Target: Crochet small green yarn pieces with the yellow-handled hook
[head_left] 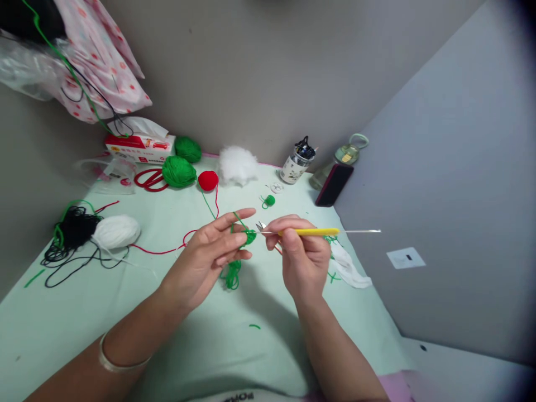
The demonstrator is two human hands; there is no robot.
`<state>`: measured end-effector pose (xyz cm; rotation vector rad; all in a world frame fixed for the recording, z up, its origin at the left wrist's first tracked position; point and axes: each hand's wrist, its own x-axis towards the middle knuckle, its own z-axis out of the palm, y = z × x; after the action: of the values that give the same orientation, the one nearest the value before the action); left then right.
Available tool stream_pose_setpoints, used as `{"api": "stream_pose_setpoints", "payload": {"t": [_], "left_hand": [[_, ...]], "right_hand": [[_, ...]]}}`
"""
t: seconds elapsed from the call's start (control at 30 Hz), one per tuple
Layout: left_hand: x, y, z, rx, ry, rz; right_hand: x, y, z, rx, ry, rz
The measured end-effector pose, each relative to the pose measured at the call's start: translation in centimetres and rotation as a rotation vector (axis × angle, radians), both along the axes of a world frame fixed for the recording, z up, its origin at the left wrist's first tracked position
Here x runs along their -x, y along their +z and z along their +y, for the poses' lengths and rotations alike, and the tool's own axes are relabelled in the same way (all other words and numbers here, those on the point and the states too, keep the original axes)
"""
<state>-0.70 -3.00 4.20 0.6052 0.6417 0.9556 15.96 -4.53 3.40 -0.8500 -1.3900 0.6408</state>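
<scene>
In the middle of the head view, my left hand (211, 251) pinches a small green crochet piece (250, 237) between thumb and fingers. Green yarn loops over its raised index finger. A bundle of loose green yarn (232, 276) hangs below that hand. My right hand (304, 254) is closed round the yellow handle of a crochet hook (318, 231), held level. The hook's thin metal shaft reaches left to the green piece; its other metal end sticks out to the right. Scissors (260, 226) lie partly hidden behind my right hand.
Green yarn balls (179, 171), a red ball (208, 180), white stuffing (238, 165) and a tissue box (144, 148) line the back. Black yarn (71, 234) and a white ball (117, 230) lie left. A pen cup (296, 164), bottle (349, 153) and phone (334, 185) stand back right.
</scene>
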Motion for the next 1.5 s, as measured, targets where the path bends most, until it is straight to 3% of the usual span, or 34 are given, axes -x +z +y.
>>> {"api": "stream_pose_setpoints", "payload": {"t": [0.1,0.23,0.37,0.43,0.53,0.63,0.8,0.97,1.13,1.27,1.4,1.5], "left_hand": [[-0.3,-0.1,-0.2,-0.098,0.008,0.077],[-0.8,-0.6,-0.4,-0.149,0.116,0.165],[-0.8,-0.8,-0.3,-0.015,0.071,0.033],[-0.5,-0.8,0.0,0.077,-0.004,-0.050],[-0.1,-0.6,0.2,0.131,0.000,-0.080],[-0.2,-0.6,0.0,0.036,0.034,-0.007],[-0.5,-0.9,-0.2,-0.165,0.054,0.203],[0.0,-0.6,0.1,-0.174,-0.019,0.210],[0.5,-0.2,0.1,-0.193,0.018,0.228],[0.4,-0.5,0.1,-0.222,0.066,0.284],[0.0,-0.8,-0.3,-0.292,0.174,0.358],[-0.4,-0.8,-0.5,-0.183,0.181,0.241]], "right_hand": [[0.2,0.0,0.2,0.018,0.040,-0.035],[0.4,-0.5,-0.2,-0.046,-0.034,-0.186],[0.3,-1.2,-0.4,-0.319,-0.168,-0.547],[0.1,-1.1,-0.4,-0.379,-0.194,-0.511],[-0.1,-0.5,-0.1,-0.157,-0.121,-0.200],[0.0,0.0,0.2,0.051,0.047,0.050],[0.2,-0.3,0.3,0.135,0.045,0.030],[-0.2,-0.3,0.9,0.259,0.126,0.246],[-0.3,0.0,0.8,0.283,0.164,0.205],[-0.3,0.2,0.1,0.112,0.078,-0.043],[-0.1,-0.3,-0.5,-0.258,-0.069,-0.486],[0.1,-1.0,-0.6,-0.415,-0.204,-0.708]]}}
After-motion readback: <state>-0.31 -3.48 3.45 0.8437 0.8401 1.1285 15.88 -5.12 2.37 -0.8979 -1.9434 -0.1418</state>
